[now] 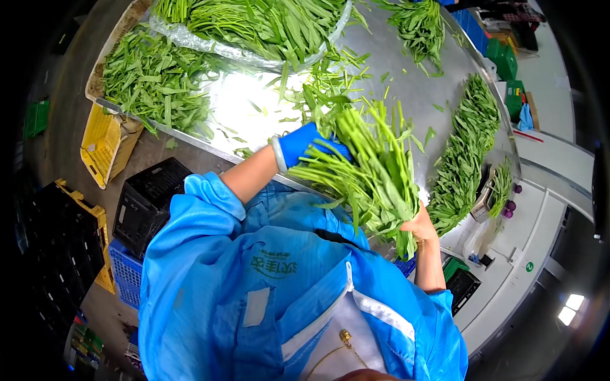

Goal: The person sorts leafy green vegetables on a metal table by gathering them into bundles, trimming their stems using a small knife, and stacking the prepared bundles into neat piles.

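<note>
My left hand (311, 146), in a blue glove, is closed on the stems of a large bunch of water spinach (375, 171) held above the near edge of the metal table (406, 70). Bare, my right hand (419, 223) grips the leafy lower right side of the same bunch; leaves hide part of its fingers. Stems stick out towards both the upper right and the left of the bunch. Loose leaves and cut stems are scattered on the table just beyond my left hand.
A plastic-lined heap of greens (254, 28) stands at the far side. A loose leaf pile (159, 82) lies left of it, a long leaf row (467, 152) along the right edge. A yellow crate (105, 146) and a black crate (149, 193) stand at lower left.
</note>
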`<state>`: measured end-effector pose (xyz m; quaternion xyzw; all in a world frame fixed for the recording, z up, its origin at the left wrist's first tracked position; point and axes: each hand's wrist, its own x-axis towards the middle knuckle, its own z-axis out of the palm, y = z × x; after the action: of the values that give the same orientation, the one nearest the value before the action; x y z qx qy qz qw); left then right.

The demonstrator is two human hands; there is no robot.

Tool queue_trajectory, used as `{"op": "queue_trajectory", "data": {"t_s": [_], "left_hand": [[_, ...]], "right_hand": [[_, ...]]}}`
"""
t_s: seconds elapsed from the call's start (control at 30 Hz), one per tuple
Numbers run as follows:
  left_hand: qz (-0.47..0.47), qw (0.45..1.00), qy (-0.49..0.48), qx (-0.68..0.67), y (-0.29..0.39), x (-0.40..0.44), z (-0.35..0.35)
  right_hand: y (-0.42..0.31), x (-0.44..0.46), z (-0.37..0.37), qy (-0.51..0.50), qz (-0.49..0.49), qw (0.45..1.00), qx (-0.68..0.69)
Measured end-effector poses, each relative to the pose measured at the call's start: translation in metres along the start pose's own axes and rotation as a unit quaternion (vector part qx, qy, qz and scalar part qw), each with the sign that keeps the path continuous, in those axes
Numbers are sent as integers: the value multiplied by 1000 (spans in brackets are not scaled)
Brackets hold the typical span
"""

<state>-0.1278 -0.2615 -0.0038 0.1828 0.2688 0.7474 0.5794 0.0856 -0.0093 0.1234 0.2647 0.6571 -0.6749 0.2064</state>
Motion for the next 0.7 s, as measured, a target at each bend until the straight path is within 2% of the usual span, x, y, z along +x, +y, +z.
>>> {"op": "queue_trajectory", "data": {"t_s": [0.03,0.07,0.1,0.2,0.23,0.27,0.3,0.33,0.37,0.4,0.43,0.5,0.57,0.63,0.7], "left_hand": [[-14,1000,-19,15,1,-2,-9],[16,983,50,174,-6,1,-8],[15,994,69,81,4,-3,5],[-41,996,56,-54,8,-13,-6],[45,986,68,146,8,-20,-10],[128,929,75,339,10,-27,-13],[206,828,78,516,15,-34,-15],[168,866,86,463,32,-39,-18],[93,927,175,317,18,-48,-49],[82,969,227,-52,25,-51,-57],[90,928,324,-160,36,-52,-59],[93,921,378,-34,54,-56,-45],[96,946,311,-2,74,-46,1],[-24,968,212,132,89,-34,41],[-59,964,166,199,66,-13,55]], "right_hand": [[-3,-1,4,20,11,999,23],[-2,0,5,14,7,999,34],[0,1,5,9,3,999,45],[-1,2,9,2,11,998,61],[-2,1,9,3,11,998,62],[-3,0,8,5,12,998,62],[-5,-1,6,7,13,998,63],[-7,-5,-1,9,27,998,52],[-4,-8,-8,15,33,999,40],[1,-11,-14,24,21,999,37],[6,-14,-17,33,11,999,34],[5,-15,-20,31,7,999,-15],[-15,-10,-3,19,21,998,-56],[-18,-2,4,-6,16,997,-81],[-27,3,15,-28,9,991,-133]]}}
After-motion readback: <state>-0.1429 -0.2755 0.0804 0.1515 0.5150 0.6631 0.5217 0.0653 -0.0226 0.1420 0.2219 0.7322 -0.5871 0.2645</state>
